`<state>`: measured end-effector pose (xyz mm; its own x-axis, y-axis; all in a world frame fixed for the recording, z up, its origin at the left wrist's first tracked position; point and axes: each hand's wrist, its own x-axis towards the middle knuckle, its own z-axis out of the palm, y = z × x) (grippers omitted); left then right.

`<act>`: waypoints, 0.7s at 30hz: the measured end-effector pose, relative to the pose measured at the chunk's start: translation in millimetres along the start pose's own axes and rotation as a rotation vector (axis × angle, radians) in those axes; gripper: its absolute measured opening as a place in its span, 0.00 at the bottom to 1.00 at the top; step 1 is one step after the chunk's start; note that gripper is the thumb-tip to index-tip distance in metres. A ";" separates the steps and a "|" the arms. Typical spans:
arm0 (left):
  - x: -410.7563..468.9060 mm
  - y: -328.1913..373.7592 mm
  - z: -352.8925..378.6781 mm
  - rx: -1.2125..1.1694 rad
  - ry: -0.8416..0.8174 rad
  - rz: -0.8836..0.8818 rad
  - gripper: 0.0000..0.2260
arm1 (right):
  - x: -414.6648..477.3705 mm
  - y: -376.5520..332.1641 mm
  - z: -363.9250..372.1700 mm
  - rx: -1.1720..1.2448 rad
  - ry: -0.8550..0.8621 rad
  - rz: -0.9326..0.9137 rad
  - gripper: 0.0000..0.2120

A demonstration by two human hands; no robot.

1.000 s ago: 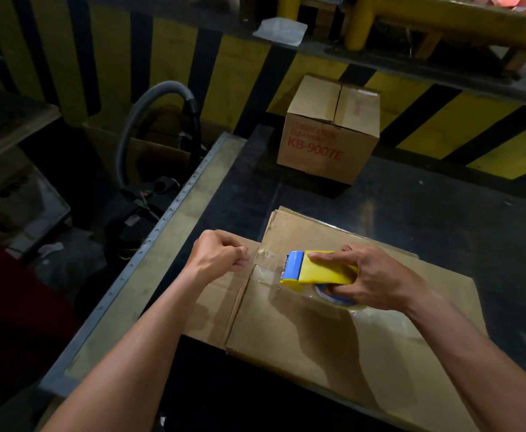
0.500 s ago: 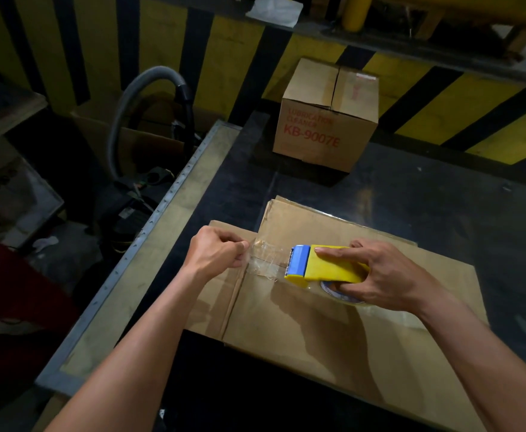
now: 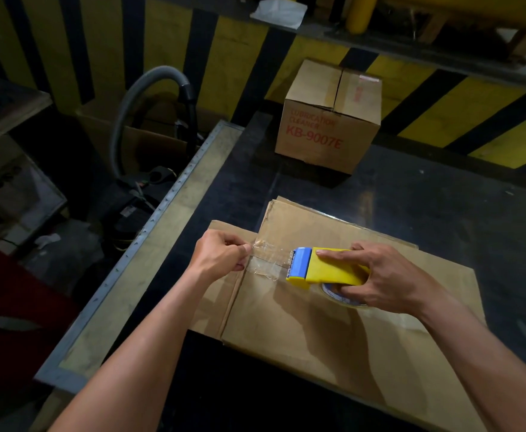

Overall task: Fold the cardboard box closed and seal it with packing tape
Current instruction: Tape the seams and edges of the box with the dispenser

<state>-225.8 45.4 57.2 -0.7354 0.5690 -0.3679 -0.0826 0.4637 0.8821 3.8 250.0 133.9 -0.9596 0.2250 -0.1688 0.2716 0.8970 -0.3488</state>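
Observation:
A flattened brown cardboard box lies on the dark table in front of me. My right hand grips a yellow tape dispenser with a blue cutter head, resting on the cardboard. A strip of clear packing tape stretches from the dispenser leftward. My left hand pinches the free end of that strip just above the cardboard's left flap. The tape roll shows partly under my right fingers.
A closed cardboard box printed "KB-9007E" stands at the back of the table. The table's metal edge runs along the left. Beyond it sit a grey vacuum hose and clutter. A yellow-and-black striped wall rises behind.
The strip of tape between my hands has grown longer: the dispenser has slid right while my left hand keeps the tape end near the left flap.

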 end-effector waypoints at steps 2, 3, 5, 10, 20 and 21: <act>0.8 0.4 0.7 -0.012 -0.007 -0.021 0.06 | 0.7 -0.2 -0.3 0.001 -0.005 0.004 0.32; 1.0 0.5 1.2 -0.022 -0.009 -0.032 0.06 | 0.8 -0.2 -0.4 0.000 -0.007 0.005 0.32; 1.0 0.9 2.4 -0.030 -0.011 -0.049 0.07 | 1.1 -0.2 -0.6 -0.001 -0.006 0.010 0.32; 2.2 4.9 3.1 -0.042 -0.009 -0.076 0.06 | 3.5 0.2 0.1 -0.010 -0.008 0.015 0.32; -2.0 17.0 3.0 0.062 0.089 -0.009 0.07 | 9.7 -2.5 -1.3 -0.005 -0.013 0.011 0.32; -0.5 17.3 2.9 0.063 0.083 -0.020 0.07 | 10.0 -2.7 -1.6 -0.003 -0.014 0.011 0.31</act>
<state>-224.9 55.1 71.8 -0.7873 0.5023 -0.3576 -0.0572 0.5180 0.8535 -6.7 250.4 134.6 -0.9553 0.2299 -0.1857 0.2824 0.8955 -0.3440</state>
